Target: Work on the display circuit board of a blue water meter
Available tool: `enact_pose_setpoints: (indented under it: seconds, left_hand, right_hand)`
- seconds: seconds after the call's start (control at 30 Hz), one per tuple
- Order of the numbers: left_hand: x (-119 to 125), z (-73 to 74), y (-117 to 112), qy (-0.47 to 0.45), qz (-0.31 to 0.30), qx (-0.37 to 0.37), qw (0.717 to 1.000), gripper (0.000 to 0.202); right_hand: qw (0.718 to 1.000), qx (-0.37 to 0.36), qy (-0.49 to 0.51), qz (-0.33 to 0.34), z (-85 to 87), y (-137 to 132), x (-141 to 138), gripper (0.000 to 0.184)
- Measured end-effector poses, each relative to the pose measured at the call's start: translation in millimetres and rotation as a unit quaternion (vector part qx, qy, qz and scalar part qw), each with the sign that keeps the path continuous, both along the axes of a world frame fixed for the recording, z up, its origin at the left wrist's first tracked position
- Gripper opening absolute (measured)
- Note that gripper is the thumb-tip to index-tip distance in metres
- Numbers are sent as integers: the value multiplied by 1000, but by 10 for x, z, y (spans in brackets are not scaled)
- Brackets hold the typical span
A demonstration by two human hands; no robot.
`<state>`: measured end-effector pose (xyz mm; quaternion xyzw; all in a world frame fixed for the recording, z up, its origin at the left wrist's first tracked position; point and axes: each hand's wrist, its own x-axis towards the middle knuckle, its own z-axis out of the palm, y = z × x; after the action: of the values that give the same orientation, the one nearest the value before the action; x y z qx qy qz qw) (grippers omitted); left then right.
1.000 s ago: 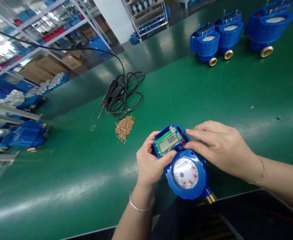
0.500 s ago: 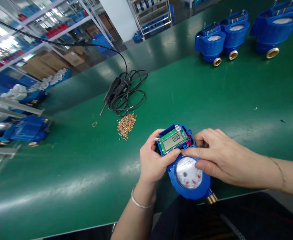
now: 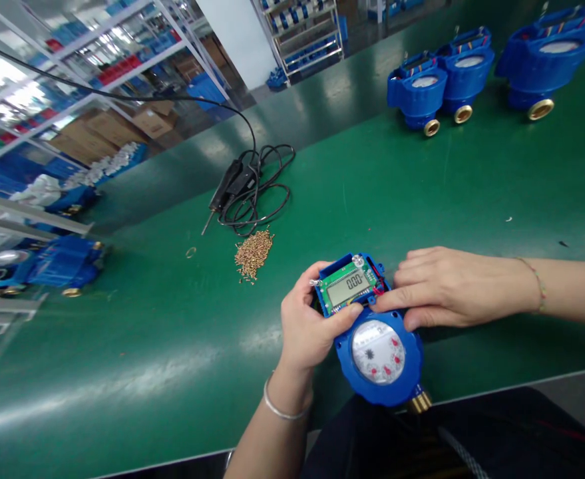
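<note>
1. Biggest first: the green workbench (image 3: 172, 346) runs right across, with three blue water meters (image 3: 466, 76) standing at its far right, brass ends facing this way.
2. And here's the one in play, the held water meter (image 3: 372, 322), at the near edge, between the two hands. Its long axis slants from the open display housing, far and left, down to the brass fitting (image 3: 420, 402), near and right.
3. The left hand (image 3: 309, 326) has it firmly: fingers round the housing's left side, thumb over the strip between display and dial. The meter's body lies to the right of that grip and nearer the person.
4. In from the other side, the right hand (image 3: 436, 289)! Index fingertip on the housing's lower right corner, thumb by the dial's rim; whether it pinches anything, I can't tell. That corner is nearer this hand.
5. Beyond, a black power screwdriver (image 3: 227, 186) rests by its looped cable (image 3: 257, 206).
6. The LCD (image 3: 349, 287) reads 0.00, face up.
7. Smallest: red wires (image 3: 379, 285) right beside that index fingertip, and a heap of brass-coloured screws (image 3: 253, 255), well left.
</note>
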<state>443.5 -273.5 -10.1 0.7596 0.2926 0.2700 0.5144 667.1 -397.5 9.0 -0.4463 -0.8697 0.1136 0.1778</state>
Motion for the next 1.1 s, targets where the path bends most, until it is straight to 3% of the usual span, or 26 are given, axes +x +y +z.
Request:
enact_pose_setpoints:
  seconds: [0.27, 0.5, 0.9, 1.03, 1.1]
  left_hand:
    - [-35, -18, 32, -28, -6, -63, 998, 59]
    - [-35, 5, 42, -10, -9, -67, 998, 61]
    - [32, 51, -27, 12, -12, -23, 1000, 60]
    - [98, 104, -73, 20, -32, 20, 999, 55]
    - [127, 130, -92, 31, -35, 37, 998, 54]
  right_hand:
    - [987, 65, -143, -29, 30, 24, -127, 60]
    - [971, 90, -211, -64, 210, 15, -225, 84]
    - [964, 55, -233, -115, 288, -76, -374, 82]
    - [960, 56, -244, -126, 236, -142, -284, 83]
    - [964, 73, -238, -94, 227, -154, -171, 81]
